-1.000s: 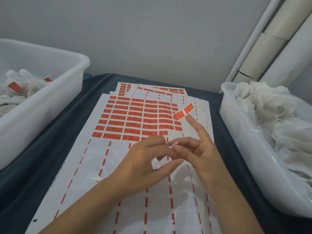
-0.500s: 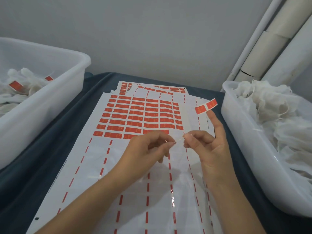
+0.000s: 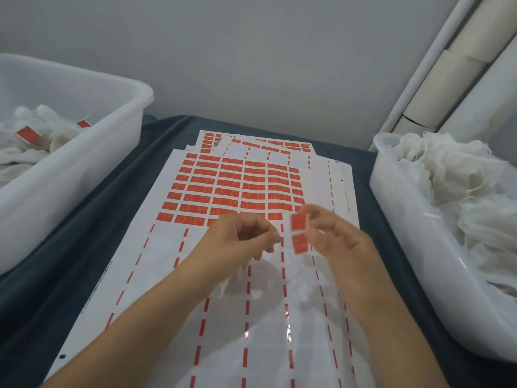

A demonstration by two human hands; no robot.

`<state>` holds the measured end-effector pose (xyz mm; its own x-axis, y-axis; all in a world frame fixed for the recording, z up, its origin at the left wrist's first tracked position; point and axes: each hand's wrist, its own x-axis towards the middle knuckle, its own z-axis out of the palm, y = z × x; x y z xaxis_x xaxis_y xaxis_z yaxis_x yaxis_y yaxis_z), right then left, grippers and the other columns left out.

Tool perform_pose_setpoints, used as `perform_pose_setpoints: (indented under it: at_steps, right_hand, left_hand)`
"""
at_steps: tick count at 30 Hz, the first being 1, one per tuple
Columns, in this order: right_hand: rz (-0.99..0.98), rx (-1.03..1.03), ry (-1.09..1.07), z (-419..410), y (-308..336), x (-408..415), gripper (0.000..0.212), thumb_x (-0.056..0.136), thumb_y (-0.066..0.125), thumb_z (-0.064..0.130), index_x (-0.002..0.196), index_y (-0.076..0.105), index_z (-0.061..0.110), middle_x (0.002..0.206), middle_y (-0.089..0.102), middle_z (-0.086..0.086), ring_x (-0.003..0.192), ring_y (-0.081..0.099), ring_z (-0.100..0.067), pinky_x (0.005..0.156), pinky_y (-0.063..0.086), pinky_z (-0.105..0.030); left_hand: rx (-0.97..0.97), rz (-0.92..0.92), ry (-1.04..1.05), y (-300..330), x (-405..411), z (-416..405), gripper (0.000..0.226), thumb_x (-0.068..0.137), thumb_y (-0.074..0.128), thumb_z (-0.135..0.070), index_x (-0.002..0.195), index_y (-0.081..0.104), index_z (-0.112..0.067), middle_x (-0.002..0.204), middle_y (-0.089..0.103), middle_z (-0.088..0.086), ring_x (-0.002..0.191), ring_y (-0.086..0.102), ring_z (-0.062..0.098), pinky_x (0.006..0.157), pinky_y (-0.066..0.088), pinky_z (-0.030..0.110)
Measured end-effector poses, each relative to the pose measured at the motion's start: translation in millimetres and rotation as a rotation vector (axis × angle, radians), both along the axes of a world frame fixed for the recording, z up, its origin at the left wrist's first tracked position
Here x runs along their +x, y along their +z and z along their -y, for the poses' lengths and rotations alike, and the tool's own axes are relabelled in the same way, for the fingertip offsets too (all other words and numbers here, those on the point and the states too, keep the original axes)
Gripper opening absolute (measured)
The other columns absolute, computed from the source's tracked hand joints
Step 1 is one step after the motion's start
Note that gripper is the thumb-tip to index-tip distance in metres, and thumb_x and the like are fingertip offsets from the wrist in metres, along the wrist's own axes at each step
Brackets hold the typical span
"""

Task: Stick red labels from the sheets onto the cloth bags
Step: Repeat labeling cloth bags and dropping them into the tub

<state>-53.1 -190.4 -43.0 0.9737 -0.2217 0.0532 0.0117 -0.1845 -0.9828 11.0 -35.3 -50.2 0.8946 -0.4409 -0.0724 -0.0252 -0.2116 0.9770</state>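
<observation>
Right, blurred right hand (image 3: 340,242) pinches a red two-part paper label (image 3: 298,233) above the white label sheet (image 3: 237,189). Left hand (image 3: 240,242) fingers curled, hold unclear. White cloth bags (image 3: 453,186) fill the right-side translucent plastic tub (image 3: 402,219).

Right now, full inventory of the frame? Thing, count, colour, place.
label sheets: a stack, count unclear, white with red labels, centre of table; near rows of the top sheet already peeled
peeled label strip: one, two red labels, at right hand's fingers, blurred
left bin: one, white plastic, left; holds white cloth bags, two showing red labels
right bin: one, white plastic, right; heaped with white cloth bags
table cover: one, dark blue, under everything
tubes: several, white and beige, leaning in far right corner
left hand: fingers curled, pinch unclear
right hand: holds the strip
</observation>
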Motion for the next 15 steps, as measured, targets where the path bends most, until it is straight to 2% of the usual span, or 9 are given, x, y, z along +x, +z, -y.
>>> perform_pose_setpoints:
  at_steps: [2,4,7,15]
  right_hand:
    - [-0.05,0.012,0.095,-4.6,-2.9,0.8,0.025,0.067,0.064,0.041,0.087,0.068,0.026,0.099,0.068,0.024,0.096,0.062,0.005,0.068,0.05,-0.006]
    - [-0.056,0.005,0.083,-4.9,-5.0,1.4,0.024,0.067,0.063,0.04,0.087,0.067,0.026,0.091,0.07,0.023,0.091,0.064,0.002,0.07,0.051,-0.008]
    - [-0.001,-0.006,0.019,-2.0,-6.8,2.7,0.02,0.068,0.062,0.036,0.084,0.065,0.025,0.081,0.069,0.024,0.081,0.066,0.003,0.061,0.047,-0.003]
    - [0.008,0.086,-0.008,-2.7,-10.3,3.2,0.019,0.07,0.063,0.038,0.085,0.067,0.029,0.088,0.07,0.023,0.086,0.066,0.003,0.061,0.048,-0.006]
  left_hand:
    - [0.011,0.022,-0.017,0.2,-0.4,0.9,0.01,0.081,0.067,-0.028,0.071,0.067,-0.028,0.061,0.065,-0.015,0.054,0.058,-0.004,0.05,0.043,0.005]
    - [0.011,0.034,-0.025,0.2,0.1,1.1,0.012,0.081,0.066,-0.027,0.07,0.066,-0.028,0.06,0.065,-0.016,0.055,0.058,-0.004,0.049,0.042,0.003]
    - [-0.001,0.038,-0.033,0.3,-0.6,1.2,0.015,0.083,0.066,-0.023,0.068,0.065,-0.028,0.056,0.063,-0.017,0.053,0.058,-0.004,0.049,0.04,0.002]
    - [-0.039,0.021,-0.001,0.4,-2.1,2.1,0.014,0.082,0.066,-0.023,0.069,0.066,-0.029,0.056,0.063,-0.016,0.053,0.058,-0.002,0.051,0.042,0.006]
